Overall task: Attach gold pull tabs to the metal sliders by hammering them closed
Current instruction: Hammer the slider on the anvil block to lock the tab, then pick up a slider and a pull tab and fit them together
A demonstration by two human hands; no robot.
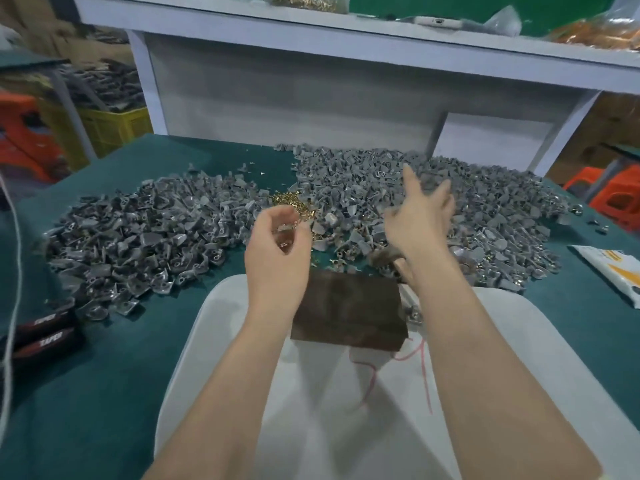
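Two large heaps of grey metal sliders lie on the green table, one at the left (138, 237) and one at the right (467, 209). A small pile of gold pull tabs (291, 202) sits between them. My left hand (277, 244) hovers just in front of the gold pile, fingers curled, pinching a small grey slider (284, 227). My right hand (419, 216) is raised over the right heap with fingers spread and blurred, holding nothing. A dark brown block (349, 310) lies below both hands. Part of a hammer head (384, 259) shows beside my right wrist.
A white cloth (311, 393) with a red thread (367, 386) covers the near table edge. Black boxes (45, 327) sit at the left, a white packet (613, 271) at the right. A white shelf unit (311, 84) stands behind the heaps.
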